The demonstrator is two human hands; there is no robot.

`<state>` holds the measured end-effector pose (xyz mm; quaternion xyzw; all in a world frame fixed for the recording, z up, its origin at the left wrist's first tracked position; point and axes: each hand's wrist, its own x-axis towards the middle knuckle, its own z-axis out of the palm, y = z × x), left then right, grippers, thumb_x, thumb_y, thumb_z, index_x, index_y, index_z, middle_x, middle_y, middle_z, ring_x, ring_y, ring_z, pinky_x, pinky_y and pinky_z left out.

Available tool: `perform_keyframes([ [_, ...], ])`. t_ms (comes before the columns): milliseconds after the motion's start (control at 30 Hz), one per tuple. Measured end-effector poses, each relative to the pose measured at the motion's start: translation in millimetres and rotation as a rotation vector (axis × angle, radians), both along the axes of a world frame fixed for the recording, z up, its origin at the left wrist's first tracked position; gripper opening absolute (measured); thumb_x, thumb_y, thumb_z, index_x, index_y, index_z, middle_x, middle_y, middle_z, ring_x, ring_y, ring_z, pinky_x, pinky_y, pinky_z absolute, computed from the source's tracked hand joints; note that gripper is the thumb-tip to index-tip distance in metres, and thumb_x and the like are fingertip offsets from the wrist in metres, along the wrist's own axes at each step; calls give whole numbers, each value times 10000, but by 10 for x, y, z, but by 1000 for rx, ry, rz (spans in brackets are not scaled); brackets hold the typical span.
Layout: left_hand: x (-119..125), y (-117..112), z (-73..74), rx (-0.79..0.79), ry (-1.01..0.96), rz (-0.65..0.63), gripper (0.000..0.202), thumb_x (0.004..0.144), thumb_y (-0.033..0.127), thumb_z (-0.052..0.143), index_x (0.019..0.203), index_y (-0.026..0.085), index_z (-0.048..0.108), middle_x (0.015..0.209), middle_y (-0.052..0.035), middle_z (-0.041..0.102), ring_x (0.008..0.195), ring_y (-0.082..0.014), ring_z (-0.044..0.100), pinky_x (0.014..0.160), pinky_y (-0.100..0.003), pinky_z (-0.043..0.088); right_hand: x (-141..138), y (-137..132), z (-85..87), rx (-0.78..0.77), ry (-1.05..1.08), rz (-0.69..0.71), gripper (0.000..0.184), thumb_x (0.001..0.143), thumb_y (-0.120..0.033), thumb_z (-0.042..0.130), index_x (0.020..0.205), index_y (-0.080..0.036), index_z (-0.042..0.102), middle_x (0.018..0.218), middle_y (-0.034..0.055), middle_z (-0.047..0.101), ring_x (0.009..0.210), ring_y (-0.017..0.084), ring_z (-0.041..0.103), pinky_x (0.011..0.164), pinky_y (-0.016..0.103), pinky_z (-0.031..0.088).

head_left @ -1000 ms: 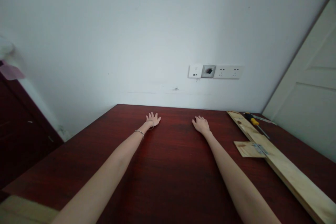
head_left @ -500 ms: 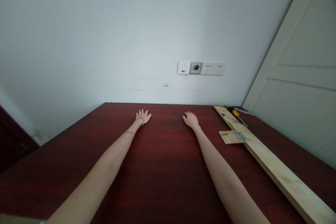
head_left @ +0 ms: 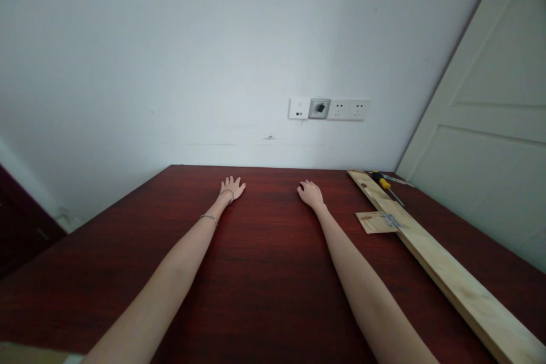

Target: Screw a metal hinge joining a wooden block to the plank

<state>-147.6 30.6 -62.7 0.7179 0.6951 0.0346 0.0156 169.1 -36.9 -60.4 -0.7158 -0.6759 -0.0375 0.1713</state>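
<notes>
Both my arms stretch far out over a dark red wooden table [head_left: 264, 273]. My left hand [head_left: 232, 187] lies flat near the table's far edge with its fingers spread, holding nothing; two thin bracelets circle that wrist. My right hand [head_left: 310, 193] rests palm down a little to the right, fingers loosely apart and empty. To the right of it lies a long pale wooden plank [head_left: 443, 264] with a small wooden piece [head_left: 375, 222] joined to it by a metal hinge [head_left: 389, 219]. A yellow-handled screwdriver [head_left: 386, 185] lies beside the plank's far end.
A white wall stands behind the table with a row of sockets [head_left: 328, 108]. A white door [head_left: 495, 125] is at the right. Dark furniture [head_left: 21, 233] shows at the left edge, and a pale cardboard-like corner [head_left: 29, 354] at the bottom left.
The view swung to the right a second ago and has since nearly settled. Both hands stay flat on the table in the same places.
</notes>
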Motion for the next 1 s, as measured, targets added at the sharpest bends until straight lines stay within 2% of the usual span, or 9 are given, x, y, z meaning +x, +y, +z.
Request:
perform_keyframes([
  [200,5,3,6,-11,18,5,681,933,540,176,1500,170,239,1561,-152,163,1438,-330,129,1143,-481,157,-21,-69,79,-5,11,19,339,910,-348,549,1203,-177,553,1229,88,572,1045,207,592,876,429,510],
  [400,6,9,53,-31,54,5,660,940,527,194,1496,175,249,1552,-163,184,1429,-341,159,1118,-506,214,102,-301,424,-21,9,124,350,910,-351,548,1216,-183,546,1249,90,561,1060,211,586,888,439,503],
  [500,-3,23,132,-51,76,-4,640,938,513,235,1479,176,294,1535,-176,229,1410,-352,221,1087,-514,273,337,-612,632,-14,-9,157,419,904,-358,549,1287,-195,504,1326,106,525,1147,240,549,959,473,454],
  [533,-1,34,171,-59,83,-7,629,935,504,257,1464,172,326,1521,-185,264,1394,-359,261,1071,-516,298,447,-757,691,-10,-13,157,479,891,-341,556,1336,-187,472,1364,125,509,1207,263,513,1001,447,424],
  [667,132,117,388,-81,96,-39,588,894,452,376,1361,104,463,1385,-235,465,1279,-392,439,992,-525,388,988,-1472,850,14,-22,88,563,872,-331,513,1397,-151,420,1417,136,480,1320,291,417,1083,388,331],
  [733,328,166,524,-81,83,-98,577,878,433,405,1328,81,487,1356,-231,499,1258,-380,468,983,-497,406,1268,-1847,868,24,-15,19,552,870,-327,478,1386,-137,428,1408,138,490,1285,290,464,1063,383,358],
  [833,809,191,729,-84,32,-259,559,865,392,435,1321,73,494,1361,-189,512,1249,-299,499,999,-361,417,1624,-2345,789,75,-7,-122,586,866,-403,454,1386,-138,417,1389,141,507,1271,307,479,1039,411,390],
  [900,1217,142,845,-80,-13,-402,567,859,376,458,1337,73,480,1390,-153,494,1264,-244,492,1025,-283,389,1800,-2613,665,89,-4,-230,666,847,-500,462,1391,-120,406,1369,163,521,1254,325,495,1039,436,393],
  [1000,1861,-56,951,-75,-80,-622,576,835,385,515,1343,115,486,1400,-95,498,1262,-213,496,1044,-247,366,1972,-2910,421,113,19,-333,759,816,-590,467,1393,-101,398,1334,196,546,1242,352,502,1022,477,404],
])
